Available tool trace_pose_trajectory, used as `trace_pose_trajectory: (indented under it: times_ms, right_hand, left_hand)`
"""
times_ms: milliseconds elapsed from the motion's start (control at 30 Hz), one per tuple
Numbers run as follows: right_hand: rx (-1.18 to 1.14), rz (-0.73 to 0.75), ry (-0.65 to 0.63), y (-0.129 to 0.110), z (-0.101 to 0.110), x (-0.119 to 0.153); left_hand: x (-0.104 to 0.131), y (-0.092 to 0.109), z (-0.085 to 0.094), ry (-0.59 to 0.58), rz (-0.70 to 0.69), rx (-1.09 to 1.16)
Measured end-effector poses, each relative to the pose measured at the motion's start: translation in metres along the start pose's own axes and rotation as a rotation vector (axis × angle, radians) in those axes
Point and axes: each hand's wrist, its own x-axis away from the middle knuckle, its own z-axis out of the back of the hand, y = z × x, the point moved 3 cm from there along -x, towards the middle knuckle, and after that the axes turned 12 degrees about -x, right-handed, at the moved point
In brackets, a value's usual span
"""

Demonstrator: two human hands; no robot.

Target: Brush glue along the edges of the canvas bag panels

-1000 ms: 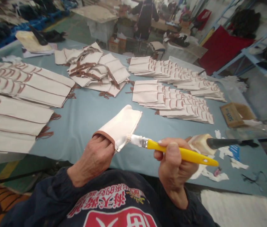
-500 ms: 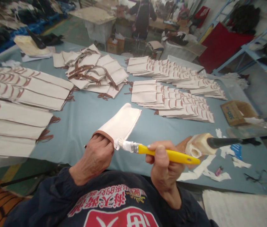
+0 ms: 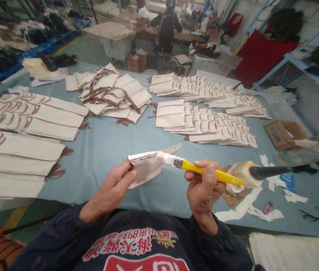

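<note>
Pinched between the thumb and fingers of my left hand (image 3: 119, 184) is a white fabric piece (image 3: 145, 171), tilted up off the table with a seamed edge on top. My right hand (image 3: 206, 184) is closed around the yellow handle of a paintbrush (image 3: 199, 170). The brush's white-coated bristles touch the upper edge of the fabric piece, near its middle. Right of my right hand, a cut-open plastic container (image 3: 237, 175) lies on the table with a dark handle (image 3: 269, 172) at it.
White pieces with brown trim lie in overlapping rows at left (image 3: 35, 146) and right (image 3: 204, 120), with a loose pile (image 3: 116, 92) between. A cardboard box (image 3: 285, 133), plastic bottle (image 3: 309, 153) and white scraps (image 3: 241, 207) are at right. Beyond the table stands a person (image 3: 166, 30).
My left hand has come out of the piece's brown-edged opening and now grips its end, with the piece turned over. The brush has moved right and up, onto the seamed edge.
</note>
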Motion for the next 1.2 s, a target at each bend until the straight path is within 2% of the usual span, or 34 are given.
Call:
trace_pose_trajectory:
  times_ms: [100,200,267,333,433,500,567,667,767,867,967,1067,1200]
  right_hand:
    - [-0.026,0.064,-0.003,0.000,-0.003,0.001]
    - [-0.033,0.009,-0.020,0.003,-0.007,0.003]
    - [-0.043,-0.053,-0.014,0.010,-0.007,0.005]
    - [-0.050,-0.124,-0.001,0.019,-0.006,0.008]
    - [-0.027,-0.235,0.004,0.034,-0.005,0.014]
    - [-0.013,-0.292,0.002,0.042,-0.004,0.020]
    - [-0.013,-0.330,-0.006,0.049,-0.005,0.026]
    - [-0.014,-0.357,-0.043,0.054,-0.015,0.034]
    - [0.023,-0.341,-0.095,0.051,-0.029,0.040]
    - [0.103,-0.286,-0.121,0.045,-0.042,0.040]
    - [0.213,-0.200,-0.162,0.041,-0.051,0.038]
    - [0.294,-0.138,-0.230,0.045,-0.056,0.040]
    - [0.330,-0.171,-0.313,0.053,-0.062,0.053]
  left_hand:
    - [-0.014,-0.009,0.004,-0.050,0.203,0.435]
    - [-0.035,-0.029,0.009,0.005,0.391,0.795]
    - [-0.047,-0.049,0.011,0.052,0.514,0.953]
    - [-0.057,-0.070,0.013,0.088,0.597,1.019]
    - [-0.064,-0.100,0.017,0.128,0.654,1.027]
    - [-0.065,-0.114,0.022,0.164,0.678,1.035]
    - [-0.064,-0.119,0.028,0.194,0.688,1.047]
    - [-0.056,-0.111,0.034,0.215,0.681,1.075]
    - [-0.046,-0.088,0.036,0.218,0.606,1.085]
    - [-0.038,-0.063,0.033,0.218,0.504,1.016]
    - [-0.035,-0.047,0.030,0.222,0.433,0.944]
    - [-0.035,-0.039,0.029,0.221,0.382,0.899]
    - [-0.037,-0.037,0.029,0.213,0.351,0.847]
